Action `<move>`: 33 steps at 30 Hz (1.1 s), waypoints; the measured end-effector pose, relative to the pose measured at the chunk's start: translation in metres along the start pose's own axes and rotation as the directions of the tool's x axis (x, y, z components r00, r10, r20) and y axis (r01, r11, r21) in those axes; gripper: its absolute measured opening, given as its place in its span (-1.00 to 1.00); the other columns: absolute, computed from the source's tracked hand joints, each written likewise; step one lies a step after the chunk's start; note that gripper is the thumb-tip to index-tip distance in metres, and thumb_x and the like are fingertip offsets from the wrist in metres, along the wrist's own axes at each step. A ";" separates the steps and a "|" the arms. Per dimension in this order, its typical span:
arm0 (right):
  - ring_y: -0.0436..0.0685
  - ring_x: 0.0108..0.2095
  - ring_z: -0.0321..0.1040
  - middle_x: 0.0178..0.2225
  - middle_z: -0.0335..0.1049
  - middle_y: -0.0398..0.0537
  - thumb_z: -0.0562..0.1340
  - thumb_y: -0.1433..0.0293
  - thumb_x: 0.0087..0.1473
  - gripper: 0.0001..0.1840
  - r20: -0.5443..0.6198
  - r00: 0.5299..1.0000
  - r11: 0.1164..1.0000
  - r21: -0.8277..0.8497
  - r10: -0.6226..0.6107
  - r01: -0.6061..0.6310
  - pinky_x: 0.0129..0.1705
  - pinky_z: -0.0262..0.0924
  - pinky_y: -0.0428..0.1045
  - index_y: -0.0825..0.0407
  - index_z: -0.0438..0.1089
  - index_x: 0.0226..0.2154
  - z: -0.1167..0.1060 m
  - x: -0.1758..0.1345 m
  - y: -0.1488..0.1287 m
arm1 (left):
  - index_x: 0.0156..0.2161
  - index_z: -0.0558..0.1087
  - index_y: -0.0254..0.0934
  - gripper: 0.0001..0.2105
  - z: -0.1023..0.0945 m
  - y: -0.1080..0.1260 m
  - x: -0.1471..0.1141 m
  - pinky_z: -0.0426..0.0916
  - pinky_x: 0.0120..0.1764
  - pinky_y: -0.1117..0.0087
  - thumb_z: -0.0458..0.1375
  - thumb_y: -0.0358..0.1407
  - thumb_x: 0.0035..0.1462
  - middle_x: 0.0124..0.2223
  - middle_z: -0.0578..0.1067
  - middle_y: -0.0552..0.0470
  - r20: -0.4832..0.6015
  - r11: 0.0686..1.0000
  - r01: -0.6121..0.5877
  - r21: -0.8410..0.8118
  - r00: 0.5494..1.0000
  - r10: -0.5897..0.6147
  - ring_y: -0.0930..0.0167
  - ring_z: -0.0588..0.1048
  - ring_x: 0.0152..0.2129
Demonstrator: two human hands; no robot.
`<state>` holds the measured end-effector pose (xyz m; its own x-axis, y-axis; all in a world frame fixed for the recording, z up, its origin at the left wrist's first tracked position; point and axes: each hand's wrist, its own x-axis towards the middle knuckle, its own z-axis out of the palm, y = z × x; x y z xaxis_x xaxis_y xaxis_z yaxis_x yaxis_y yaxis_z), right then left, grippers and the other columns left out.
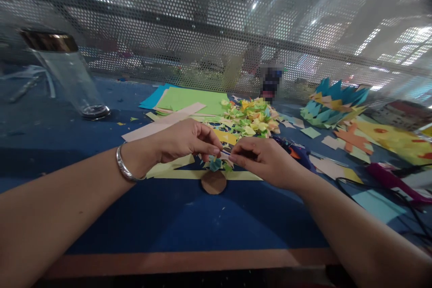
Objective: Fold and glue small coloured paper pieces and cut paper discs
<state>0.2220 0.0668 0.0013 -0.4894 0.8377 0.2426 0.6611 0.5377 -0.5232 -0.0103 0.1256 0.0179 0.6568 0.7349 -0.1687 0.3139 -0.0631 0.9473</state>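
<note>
Plainly, in the head view, pinching a thin dark strip (225,153) between the left hand (184,141), at one end, and the right hand (265,159), at the other; showing a narrow grip on both sides, with thumb against forefinger closed on that strip, too small to tell what it is made of. Wearing a silver bracelet (123,166) at the left wrist, with both forearms stretched in from the lower corners over the blue surface (202,225). Just below the fingertips, showing a small teal paper piece (215,163) and, nearer the front edge, a round brown disc (213,183), overlapping in view with a long pale yellow strip (245,175). Beyond the left hand, showing a pink strip (168,119) set slantwise before a stack of green sheets (195,99), and well apart to the left a clear bottle (69,76) with a copper-coloured lid. Beyond the right hand, showing a pile of yellow and green folded pieces (254,119), then farther right a spiky paper ring (332,103), an orange paper shape (354,139), a magenta tool (398,184) and a light blue sheet (380,204); at the back, showing a perforated panel (202,4)
</note>
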 end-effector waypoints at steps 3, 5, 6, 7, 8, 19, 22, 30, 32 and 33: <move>-0.04 -0.47 0.21 -0.45 0.37 -0.16 0.21 0.25 0.31 -0.72 -0.004 1.000 1.000 0.022 0.001 -0.001 -0.42 0.04 -0.08 0.05 0.48 -0.36 0.000 0.000 0.002 | -0.29 0.60 -0.34 -0.87 0.000 -0.002 0.002 0.34 -0.36 0.43 0.38 -0.35 0.03 -0.40 0.58 0.05 -0.008 0.999 -0.045 -0.011 0.999 0.045 0.51 0.47 -0.53; -0.03 -0.46 0.23 -0.44 0.38 -0.15 0.20 0.27 0.31 -0.73 -0.015 1.000 1.000 0.030 -0.008 0.008 -0.41 0.05 -0.07 0.05 0.48 -0.36 0.001 0.000 0.003 | -0.26 0.59 -0.33 -0.86 0.000 -0.003 0.003 0.36 -0.35 0.43 0.38 -0.35 0.04 -0.39 0.57 0.05 -0.003 0.997 -0.083 -0.010 0.997 0.083 0.50 0.48 -0.51; -0.03 -0.45 0.24 -0.44 0.38 -0.15 0.20 0.28 0.31 -0.74 -0.020 1.000 0.999 0.032 -0.016 0.017 -0.40 0.06 -0.07 0.05 0.48 -0.36 0.001 0.000 0.003 | -0.24 0.58 -0.33 -0.85 -0.001 -0.003 0.003 0.37 -0.34 0.43 0.38 -0.34 0.05 -0.38 0.58 0.05 0.002 0.995 -0.101 -0.008 0.995 0.101 0.50 0.48 -0.49; -0.03 -0.44 0.25 -0.43 0.39 -0.15 0.21 0.29 0.30 -0.76 -0.024 0.999 0.999 0.033 -0.027 0.027 -0.39 0.08 -0.07 0.05 0.48 -0.35 0.001 0.000 0.004 | -0.22 0.58 -0.32 -0.83 -0.001 -0.004 0.003 0.39 -0.34 0.43 0.37 -0.33 0.06 -0.36 0.58 0.04 0.010 0.993 -0.116 -0.001 0.993 0.116 0.48 0.50 -0.47; -0.02 -0.43 0.26 -0.43 0.39 -0.14 0.21 0.31 0.29 -0.77 -0.029 0.999 0.999 0.034 -0.037 0.038 -0.38 0.09 -0.07 0.06 0.48 -0.35 0.001 0.000 0.005 | -0.18 0.57 -0.31 -0.80 -0.002 -0.004 0.003 0.39 -0.33 0.42 0.37 -0.32 0.07 -0.34 0.59 0.04 0.018 0.992 -0.128 0.012 0.992 0.127 0.47 0.51 -0.44; -0.01 -0.39 0.30 -0.40 0.40 -0.12 0.21 0.39 0.28 -0.82 -0.023 0.996 0.996 0.015 -0.089 0.089 -0.35 0.12 -0.08 0.07 0.48 -0.34 0.001 0.001 0.004 | -0.06 0.51 -0.27 -0.76 -0.003 0.004 -0.003 0.37 -0.32 0.41 0.26 -0.23 0.20 -0.32 0.59 0.02 0.058 0.972 -0.177 0.152 0.984 0.170 0.43 0.50 -0.41; -0.02 -0.40 0.30 -0.41 0.41 -0.12 0.22 0.38 0.28 -0.82 -0.027 0.995 0.995 0.010 -0.097 0.098 -0.34 0.12 -0.08 0.07 0.48 -0.34 0.001 0.001 0.001 | -0.10 0.52 -0.27 -0.78 -0.002 -0.001 0.000 0.35 -0.36 0.42 0.26 -0.21 0.20 -0.35 0.56 0.03 0.039 0.968 -0.203 0.149 0.979 0.199 0.46 0.44 -0.47; -0.03 -0.43 0.23 -0.43 0.33 -0.15 0.26 0.34 0.27 -0.82 -0.016 0.997 0.997 -0.029 -0.076 0.076 -0.38 0.07 -0.08 0.07 0.47 -0.35 0.001 0.001 0.002 | -0.16 0.53 -0.29 -0.80 -0.003 -0.006 0.002 0.35 -0.30 0.40 0.34 -0.28 0.11 -0.35 0.59 0.03 -0.005 0.983 -0.138 0.122 0.990 0.140 0.42 0.53 -0.39; -0.03 -0.44 0.23 -0.43 0.33 -0.16 0.26 0.33 0.26 -0.82 -0.010 0.998 0.998 -0.025 -0.064 0.064 -0.39 0.06 -0.08 0.07 0.46 -0.35 0.002 0.001 0.003 | -0.18 0.54 -0.31 -0.81 -0.002 -0.005 0.001 0.35 -0.30 0.41 0.34 -0.30 0.10 -0.36 0.58 0.05 -0.022 0.985 -0.125 0.119 0.991 0.129 0.44 0.52 -0.40; -0.03 -0.44 0.23 -0.43 0.33 -0.16 0.26 0.33 0.26 -0.82 -0.005 0.998 0.998 -0.021 -0.055 0.055 -0.39 0.06 -0.08 0.06 0.46 -0.34 0.002 0.001 0.004 | -0.19 0.54 -0.31 -0.82 -0.001 -0.004 0.001 0.35 -0.29 0.42 0.35 -0.32 0.09 -0.36 0.57 0.06 -0.028 0.986 -0.122 0.112 0.992 0.125 0.45 0.52 -0.40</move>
<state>0.2227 0.0698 -0.0020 -0.5225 0.8070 0.2752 0.6446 0.5851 -0.4920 -0.0119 0.1275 0.0138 0.6714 0.7400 -0.0409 0.3064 -0.2270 0.9244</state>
